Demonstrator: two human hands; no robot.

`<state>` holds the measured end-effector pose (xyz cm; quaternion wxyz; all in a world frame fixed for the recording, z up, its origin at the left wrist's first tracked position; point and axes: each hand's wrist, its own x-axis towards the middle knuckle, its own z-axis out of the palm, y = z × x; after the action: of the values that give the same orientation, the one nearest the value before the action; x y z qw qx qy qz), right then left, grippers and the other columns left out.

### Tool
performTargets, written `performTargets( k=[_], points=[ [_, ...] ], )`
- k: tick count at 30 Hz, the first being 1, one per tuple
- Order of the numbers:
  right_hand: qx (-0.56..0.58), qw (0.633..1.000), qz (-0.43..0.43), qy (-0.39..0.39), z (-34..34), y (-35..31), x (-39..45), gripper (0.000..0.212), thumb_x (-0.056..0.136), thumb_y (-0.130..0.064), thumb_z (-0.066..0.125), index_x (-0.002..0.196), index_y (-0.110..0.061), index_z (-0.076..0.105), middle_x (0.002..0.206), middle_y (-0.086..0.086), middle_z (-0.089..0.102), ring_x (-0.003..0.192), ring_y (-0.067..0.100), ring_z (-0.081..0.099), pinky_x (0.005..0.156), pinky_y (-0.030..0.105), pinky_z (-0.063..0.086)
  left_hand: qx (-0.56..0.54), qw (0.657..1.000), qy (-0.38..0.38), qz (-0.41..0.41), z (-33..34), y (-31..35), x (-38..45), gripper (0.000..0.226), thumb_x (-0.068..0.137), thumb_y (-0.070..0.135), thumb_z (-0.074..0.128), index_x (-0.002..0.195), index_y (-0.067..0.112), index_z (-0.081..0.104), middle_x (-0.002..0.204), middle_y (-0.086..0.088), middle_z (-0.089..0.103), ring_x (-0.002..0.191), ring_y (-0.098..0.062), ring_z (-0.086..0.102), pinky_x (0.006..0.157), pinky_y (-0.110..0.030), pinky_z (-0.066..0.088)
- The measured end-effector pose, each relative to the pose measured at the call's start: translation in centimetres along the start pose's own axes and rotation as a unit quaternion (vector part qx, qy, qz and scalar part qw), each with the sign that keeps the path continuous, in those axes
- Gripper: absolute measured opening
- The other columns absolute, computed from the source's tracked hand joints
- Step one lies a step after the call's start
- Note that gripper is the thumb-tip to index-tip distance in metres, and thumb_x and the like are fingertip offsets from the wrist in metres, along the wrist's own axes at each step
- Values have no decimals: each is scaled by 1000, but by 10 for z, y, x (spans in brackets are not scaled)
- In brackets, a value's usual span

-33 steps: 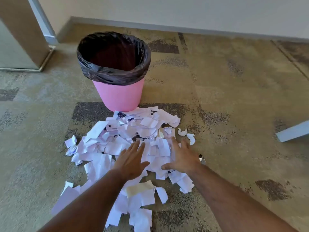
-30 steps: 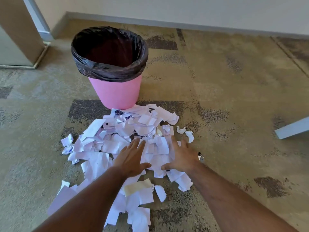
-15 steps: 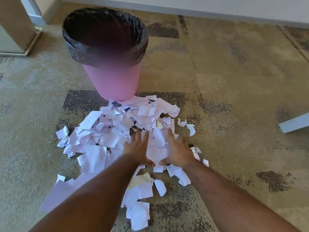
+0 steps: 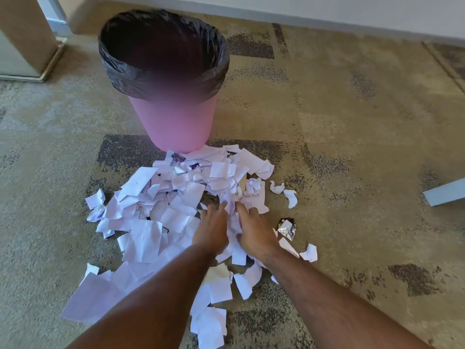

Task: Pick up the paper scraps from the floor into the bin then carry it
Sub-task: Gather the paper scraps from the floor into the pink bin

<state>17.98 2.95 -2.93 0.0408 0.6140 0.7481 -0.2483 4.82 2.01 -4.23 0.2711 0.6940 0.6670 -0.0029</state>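
On the carpet, left hand [image 4: 212,231] and right hand [image 4: 254,233] press together, cupping scraps [image 4: 161,205] for one lift into the nearby bin [image 4: 176,124].

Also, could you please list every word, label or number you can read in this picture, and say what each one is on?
None can be read.
Paper scraps: some near the pink bin carry dark purple marks, too small and blurred to read.
Foil wrapper: no legible print.
Bin and its black liner: no label visible.

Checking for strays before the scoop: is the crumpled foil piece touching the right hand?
Apart. The head view shows bare carpet between the foil piece and the right hand.
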Motion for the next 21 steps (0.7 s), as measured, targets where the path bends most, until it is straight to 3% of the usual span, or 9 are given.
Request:
performTargets(
  k=[2, 4, 6, 8, 14, 18, 21],
  points=[
    [36, 999, 6, -1, -2, -1, -1, 66, 88, -9, 65, 141, -29, 31, 109, 10, 52, 97, 35, 57, 67, 35, 41, -101, 995, -1, -27, 1, -3, 3, 75, 85, 0, 68, 150, 14, 32, 140, -12, 47, 127, -32, 48, 103, -38, 44],
    [65, 998, 5, -7, -8, -2, -3, 55, 87, -2, 61, 132, -26, 39, 100, 7, 51, 92, 32, 56, 63, 32, 36, -168, 985, 15, -41, 2, -4, 5, 50, 85, 2, 65, 131, 16, 50, 121, -8, 62, 112, -27, 59, 90, -35, 52],
    [89, 996, 3, -6, -13, -2, -6, 50, 87, 3, 59, 126, -25, 44, 94, 2, 48, 83, 25, 52, 55, 25, 30, -185, 982, 6, -49, -3, -3, 4, 28, 87, 5, 63, 112, 14, 58, 107, -5, 67, 102, -24, 64, 79, -29, 50],
    [114, 993, 1, 8, -17, -3, -11, 49, 88, 4, 59, 125, -26, 46, 92, -1, 48, 80, 18, 49, 52, 19, 25, -194, 980, -7, -42, -14, -1, 1, 22, 87, 5, 62, 106, 14, 60, 102, -4, 68, 97, -23, 64, 75, -27, 49],
    [196, 977, -14, 83, -36, -15, -17, 38, 93, 2, 53, 121, -24, 51, 86, -11, 49, 84, 14, 52, 59, 18, 36, -174, 983, -51, 8, -63, 2, 4, 38, 87, 2, 66, 122, 13, 57, 120, -5, 62, 104, -20, 57, 81, -26, 48],
    [227, 960, -28, 160, -53, -38, -19, 34, 97, -9, 51, 120, -34, 50, 106, -10, 62, 98, 16, 61, 74, 40, 55, -142, 989, -8, 48, -105, 5, 1, 52, 92, 2, 62, 141, 13, 48, 139, -7, 55, 121, -26, 55, 92, -27, 45],
    [247, 943, -43, 219, -71, -58, -19, 40, 94, -5, 53, 120, -36, 49, 111, -14, 62, 102, 12, 60, 79, 40, 55, -100, 989, 63, 92, -136, 3, -4, 42, 93, 3, 62, 132, 14, 52, 124, -8, 56, 110, -25, 57, 83, -27, 42]
  ],
)
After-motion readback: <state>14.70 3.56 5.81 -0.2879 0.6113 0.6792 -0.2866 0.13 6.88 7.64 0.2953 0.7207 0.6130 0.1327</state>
